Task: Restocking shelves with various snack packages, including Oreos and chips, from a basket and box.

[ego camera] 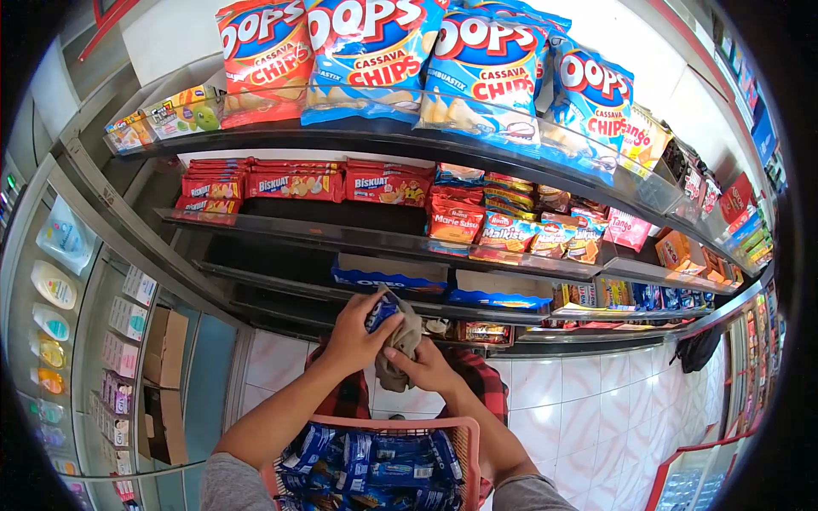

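Observation:
Between thumb and fingers, my left hand (358, 335) grips a small blue Oreo packet (381, 314). A crumpled grey-brown cloth (401, 354) is held against the packet by my right hand (429, 367). Both hands are close together, above my knees and in front of the lower shelves. Below them, near my body, a pink plastic basket (473, 441) holds several blue Oreo packets (399, 469). On the shelf just beyond my hands stand a blue open Oreo display box (390, 276) and a second blue-edged box (501, 290).
Large chip bags (367, 57) line the top shelf. Red Biskuat packs (294, 185) and Roma biscuit packs (455, 220) sit on the shelf below. A glass case with bottles and boxes (128, 319) stands at left. A black bag (698, 350) rests at right on the tiled floor (594, 396).

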Demonstrator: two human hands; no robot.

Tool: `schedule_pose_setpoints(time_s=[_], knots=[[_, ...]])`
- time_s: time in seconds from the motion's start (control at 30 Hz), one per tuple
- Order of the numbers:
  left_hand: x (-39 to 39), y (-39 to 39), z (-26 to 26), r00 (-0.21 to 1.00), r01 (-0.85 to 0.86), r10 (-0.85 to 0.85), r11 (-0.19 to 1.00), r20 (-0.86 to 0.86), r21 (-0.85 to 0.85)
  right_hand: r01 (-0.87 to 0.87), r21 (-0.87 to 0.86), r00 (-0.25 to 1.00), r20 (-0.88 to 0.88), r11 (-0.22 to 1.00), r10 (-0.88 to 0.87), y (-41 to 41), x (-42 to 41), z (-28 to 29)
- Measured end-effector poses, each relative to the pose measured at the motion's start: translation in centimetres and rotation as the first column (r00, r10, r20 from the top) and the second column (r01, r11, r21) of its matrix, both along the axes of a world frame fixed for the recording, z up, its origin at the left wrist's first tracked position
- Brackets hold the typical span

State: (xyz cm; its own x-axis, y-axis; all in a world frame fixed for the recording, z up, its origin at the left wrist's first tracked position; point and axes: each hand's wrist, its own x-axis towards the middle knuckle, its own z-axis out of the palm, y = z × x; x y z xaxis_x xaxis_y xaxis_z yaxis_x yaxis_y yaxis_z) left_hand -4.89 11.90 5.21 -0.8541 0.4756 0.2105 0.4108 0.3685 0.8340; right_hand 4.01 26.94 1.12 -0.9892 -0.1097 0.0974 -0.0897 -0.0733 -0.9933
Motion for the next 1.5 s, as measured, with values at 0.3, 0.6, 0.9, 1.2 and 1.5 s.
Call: schedule_pose_setpoints(time_s=[0.3, 0.6, 0.9, 1.2, 1.5], knots=[[-0.3, 0.2, -0.5, 0.994, -0.102, 0.100, 0.993, 0.047, 0.062, -0.157, 0.205, 0.983, 0.124, 0.966, 0.133, 0.6, -0.2, 1.5], [-1.0, 0.8, 0.2, 0.970, -0.207, 0.159, 0.937, 0.182, 0.281, -0.183, 0.348, 0.975, -0.052, 0.920, 0.214, 0.4, -0.2, -1.6], [-0.1, 0.9, 1.8, 0.939, -0.203, 0.098, 0.932, 0.331, 0.301, 0.513, -0.056, 0.802, 0.387, 0.856, -0.455, 2.2, -1.1, -1.9], [-0.5, 0.1, 2.2, 0.960, -0.220, 0.155, 0.932, 0.234, 0.286, -0.048, 0.042, 0.950, 0.311, 0.998, 0.032, 1.5, -0.6, 0.0], [-1.1, -0.9, 1.1, 0.958, -0.080, -0.080, 0.848, 0.275, 0.525, -0.155, 0.173, 0.974, 0.189, 0.973, 0.122, 0.4, -1.0, -0.5]])
